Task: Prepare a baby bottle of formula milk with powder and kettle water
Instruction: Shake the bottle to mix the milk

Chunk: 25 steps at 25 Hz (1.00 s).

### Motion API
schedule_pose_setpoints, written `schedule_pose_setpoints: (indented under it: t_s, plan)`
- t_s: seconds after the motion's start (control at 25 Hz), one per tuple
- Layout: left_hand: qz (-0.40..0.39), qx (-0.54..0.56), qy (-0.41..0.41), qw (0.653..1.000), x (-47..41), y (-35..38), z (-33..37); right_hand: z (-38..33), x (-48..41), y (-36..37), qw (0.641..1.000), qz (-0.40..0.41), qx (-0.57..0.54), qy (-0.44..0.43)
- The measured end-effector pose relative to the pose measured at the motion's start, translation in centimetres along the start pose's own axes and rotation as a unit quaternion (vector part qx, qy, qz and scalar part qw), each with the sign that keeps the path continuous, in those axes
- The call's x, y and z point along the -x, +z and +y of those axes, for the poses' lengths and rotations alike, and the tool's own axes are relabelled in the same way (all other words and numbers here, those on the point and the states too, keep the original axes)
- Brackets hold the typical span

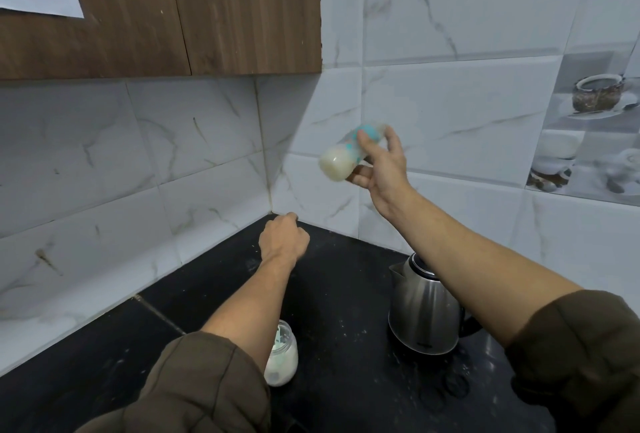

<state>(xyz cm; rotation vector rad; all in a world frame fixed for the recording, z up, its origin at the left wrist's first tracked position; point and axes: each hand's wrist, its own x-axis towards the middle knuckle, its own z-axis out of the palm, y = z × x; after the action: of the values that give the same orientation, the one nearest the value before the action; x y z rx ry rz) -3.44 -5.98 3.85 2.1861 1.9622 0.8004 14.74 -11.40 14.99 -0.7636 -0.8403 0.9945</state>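
Note:
My right hand [379, 169] holds a baby bottle [341, 158] up in front of the tiled wall, tilted with its base toward me. The bottle is blurred; pale milk fills its lower part and a teal ring shows near its top. My left hand [283, 237] hovers over the black counter near the corner, fingers curled, holding nothing that I can see. A steel kettle [420, 308] stands on the counter below my right forearm. A glass jar of white powder [282, 356] stands partly behind my left forearm.
The black counter [339, 294] runs into a corner of white marble-patterned tiles. A brown wooden wall cabinet [194, 9] hangs above at the left. Powder specks dot the counter.

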Motion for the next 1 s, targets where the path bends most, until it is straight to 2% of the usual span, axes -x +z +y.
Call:
schedule_pose_setpoints:
  t_s: [0.04,0.08,0.16,0.24,0.28,0.32,0.4,0.48,0.56,0.68,0.72,0.76,0.88,0.92,1.0]
  plan:
    - [0.002,-0.002,-0.001,1.000,0.0,-0.1,0.0,-0.1,-0.3,0.2,0.998,0.044,-0.047,0.003]
    - [0.002,-0.004,-0.003,1.000,0.1,-0.2,0.0,-0.1,-0.3,0.4,0.997,0.053,-0.061,0.010]
    - [-0.001,-0.005,-0.003,1.000,0.1,-0.2,-0.2,0.2,0.3,0.7,0.999,-0.025,0.013,0.033]
    - [-0.005,-0.005,-0.004,1.000,0.2,-0.1,-0.2,0.5,1.2,0.7,0.981,-0.143,0.127,0.033]
    - [-0.005,-0.006,-0.003,1.000,0.3,-0.2,-0.2,0.5,1.2,0.5,0.975,-0.164,0.149,0.024]
    - [-0.005,-0.008,-0.004,1.000,0.3,-0.3,-0.4,0.4,1.2,0.4,0.980,-0.145,0.135,0.011]
    - [-0.002,-0.008,-0.006,1.000,0.3,-0.3,-0.8,-0.2,0.6,0.4,0.999,-0.021,0.027,0.002]
    - [-0.001,-0.009,-0.014,1.000,0.4,-0.4,-1.1,-0.5,-0.3,-0.1,0.994,0.066,-0.088,0.009]
    - [-0.004,-0.008,-0.016,1.000,0.3,-0.3,-1.1,-0.3,-0.2,-0.4,0.998,0.019,-0.047,0.026]
    - [-0.009,-0.002,-0.004,1.000,-0.1,-0.2,-0.4,0.6,0.6,-0.5,0.983,-0.138,0.109,0.044]
    - [-0.009,0.000,-0.002,1.000,-0.2,-0.2,-0.2,0.8,0.6,-0.5,0.982,-0.145,0.114,0.037]
    - [-0.008,0.001,0.001,1.000,-0.3,-0.2,-0.1,0.8,0.5,-0.5,0.988,-0.120,0.092,0.025]
    - [-0.006,-0.001,-0.002,1.000,-0.4,0.0,-0.2,0.1,-1.0,-0.4,0.997,0.042,-0.067,0.019]
    - [-0.006,-0.003,-0.005,1.000,-0.5,0.0,-0.3,0.0,-1.2,-0.4,0.994,0.058,-0.090,0.021]
    - [-0.008,-0.004,-0.007,1.000,-0.6,0.2,-0.6,0.3,-0.9,-0.2,0.999,0.000,-0.035,0.039]
